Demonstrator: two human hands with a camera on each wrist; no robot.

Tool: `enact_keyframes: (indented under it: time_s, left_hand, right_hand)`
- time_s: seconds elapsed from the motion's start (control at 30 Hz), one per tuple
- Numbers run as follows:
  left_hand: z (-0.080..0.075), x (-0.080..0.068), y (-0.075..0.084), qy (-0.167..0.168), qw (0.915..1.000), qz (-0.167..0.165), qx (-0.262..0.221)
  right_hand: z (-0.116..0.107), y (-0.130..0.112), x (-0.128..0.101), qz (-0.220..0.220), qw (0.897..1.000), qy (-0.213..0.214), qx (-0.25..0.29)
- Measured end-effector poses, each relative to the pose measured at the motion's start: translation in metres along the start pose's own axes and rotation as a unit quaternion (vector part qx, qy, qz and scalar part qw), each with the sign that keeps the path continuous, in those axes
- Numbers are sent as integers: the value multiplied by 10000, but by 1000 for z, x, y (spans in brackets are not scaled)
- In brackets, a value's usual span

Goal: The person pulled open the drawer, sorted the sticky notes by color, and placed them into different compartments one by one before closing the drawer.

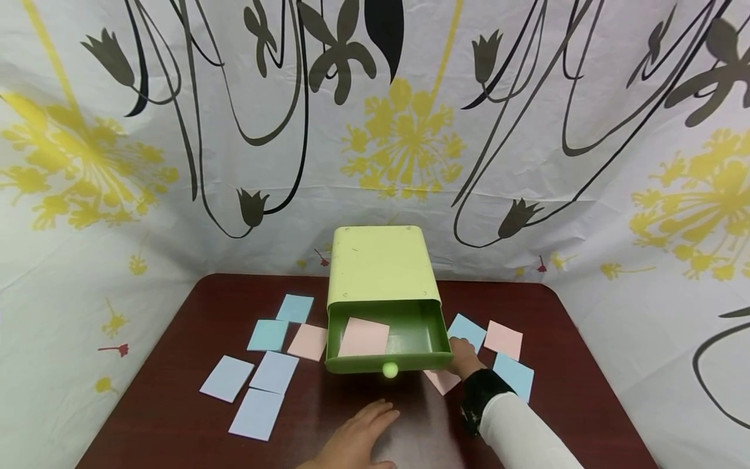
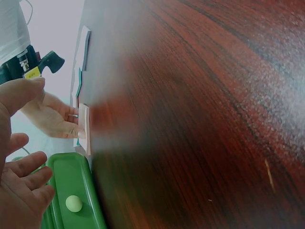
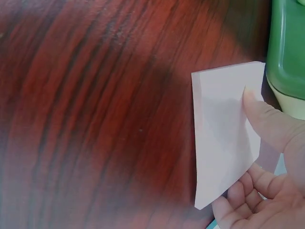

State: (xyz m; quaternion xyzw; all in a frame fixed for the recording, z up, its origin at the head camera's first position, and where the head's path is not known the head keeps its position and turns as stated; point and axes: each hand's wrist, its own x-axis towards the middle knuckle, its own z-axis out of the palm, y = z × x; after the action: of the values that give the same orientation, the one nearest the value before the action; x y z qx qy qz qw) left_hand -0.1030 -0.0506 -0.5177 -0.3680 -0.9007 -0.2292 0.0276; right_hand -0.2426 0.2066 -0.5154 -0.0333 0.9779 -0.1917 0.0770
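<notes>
A light green box point(image 1: 381, 264) stands at the table's middle with its darker green drawer point(image 1: 410, 361) pulled out; one pink note point(image 1: 363, 337) lies inside. My right hand point(image 1: 461, 360), just right of the drawer front, pinches another pink note point(image 3: 224, 138) between thumb point(image 3: 267, 119) and fingers, its edge lifted off the table. That note point(image 1: 442, 382) shows below the hand in the head view. My left hand point(image 1: 366, 426) lies flat on the table in front of the drawer's round knob point(image 1: 389, 370), fingers straight, holding nothing. In the left wrist view the left hand's fingers point(image 2: 26, 179) spread near the knob point(image 2: 73, 203).
Several blue and pink notes point(image 1: 275, 371) lie scattered left of the box, and a few more point(image 1: 504, 339) to its right. The dark red table point(image 1: 176, 423) is walled by a white floral cloth point(image 1: 410, 143) behind and at both sides.
</notes>
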Motion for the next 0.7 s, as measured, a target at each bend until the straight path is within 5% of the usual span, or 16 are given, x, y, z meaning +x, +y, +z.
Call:
enact_keyframes:
  time_s: [0.17, 0.43, 0.7]
  left_hand:
    - [1, 0, 0, 30, 10000, -6, -20]
    - [-3, -5, -2, 11, 9995, -262, -189]
    - [-12, -12, -9, -264, 9931, -849, -770]
  right_hand:
    - [-2, -1, -8, 262, 9963, -22, 822]
    - [-4, 11, -11, -1, 9831, 529, 1750]
    - [-68, 20, -29, 152, 9777, 1118, 1770]
